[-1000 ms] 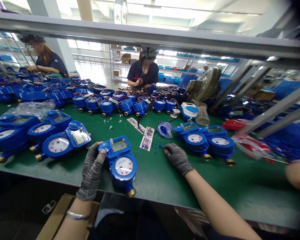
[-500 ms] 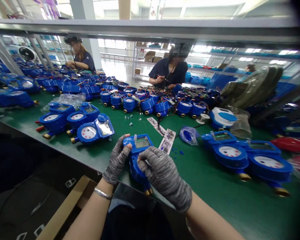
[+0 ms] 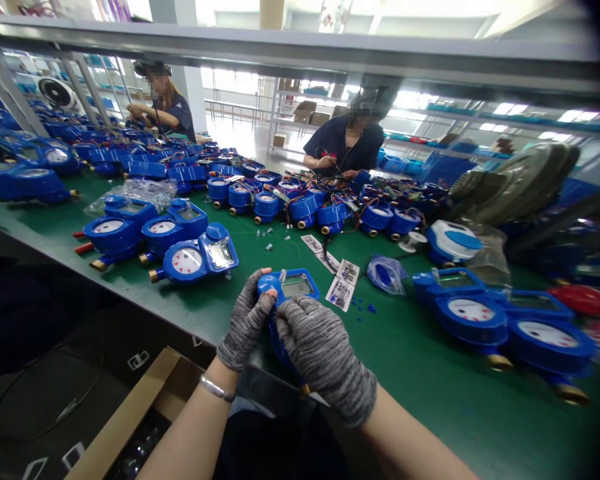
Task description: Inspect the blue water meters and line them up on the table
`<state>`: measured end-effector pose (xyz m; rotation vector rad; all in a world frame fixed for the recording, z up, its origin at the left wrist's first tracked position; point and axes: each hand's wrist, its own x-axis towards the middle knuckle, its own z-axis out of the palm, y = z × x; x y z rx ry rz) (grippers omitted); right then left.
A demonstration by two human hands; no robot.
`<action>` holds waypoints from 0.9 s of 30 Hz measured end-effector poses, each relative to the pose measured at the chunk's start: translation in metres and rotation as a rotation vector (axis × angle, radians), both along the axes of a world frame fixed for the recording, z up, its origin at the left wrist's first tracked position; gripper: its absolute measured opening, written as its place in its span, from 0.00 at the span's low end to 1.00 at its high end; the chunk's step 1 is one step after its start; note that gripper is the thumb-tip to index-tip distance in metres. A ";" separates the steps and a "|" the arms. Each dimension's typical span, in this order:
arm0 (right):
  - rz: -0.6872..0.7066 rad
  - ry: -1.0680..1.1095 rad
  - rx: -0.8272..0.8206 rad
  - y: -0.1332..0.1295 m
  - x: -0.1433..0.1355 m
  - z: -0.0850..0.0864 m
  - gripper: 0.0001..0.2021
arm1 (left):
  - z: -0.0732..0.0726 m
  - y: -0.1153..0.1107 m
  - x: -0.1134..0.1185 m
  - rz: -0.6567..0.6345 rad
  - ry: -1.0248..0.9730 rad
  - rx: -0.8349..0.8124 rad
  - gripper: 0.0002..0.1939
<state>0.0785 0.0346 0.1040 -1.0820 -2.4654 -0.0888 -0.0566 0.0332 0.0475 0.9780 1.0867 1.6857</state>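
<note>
A blue water meter (image 3: 300,285) with a grey display is between my hands at the front edge of the green table. My left hand (image 3: 247,323), in a grey fingerless glove, grips its left side near the round blue cap. Over the meter's middle lies my right hand (image 3: 325,353), gloved alike, with its fingers curled and pinched together just below the display. Whatever is in that pinch, if anything, is hidden. The hand covers the meter's dial and most of its lower body. Close to the left stands another blue meter (image 3: 186,261) with a shiny display.
More blue meters stand right (image 3: 473,313) and in rows of wired meters (image 3: 333,215) behind. Printed labels (image 3: 343,287), small blue bits (image 3: 371,309) and a bagged blue part (image 3: 386,273) lie nearby. Below is a cardboard box (image 3: 130,413). Two co-workers sit across the table.
My right hand has moved up over the meter, now hiding more of its body below the display. My left hand keeps its hold. The whole view has shifted slightly.
</note>
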 end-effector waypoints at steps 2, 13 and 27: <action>0.057 -0.038 0.001 0.002 0.001 0.004 0.10 | 0.000 -0.001 0.000 0.002 -0.004 -0.004 0.25; 0.318 -0.126 0.108 -0.007 0.017 -0.001 0.10 | 0.010 -0.003 0.007 0.009 -0.009 -0.030 0.21; -0.529 0.368 -0.203 0.066 0.168 -0.094 0.08 | 0.020 0.037 0.013 -0.421 -0.113 -0.111 0.35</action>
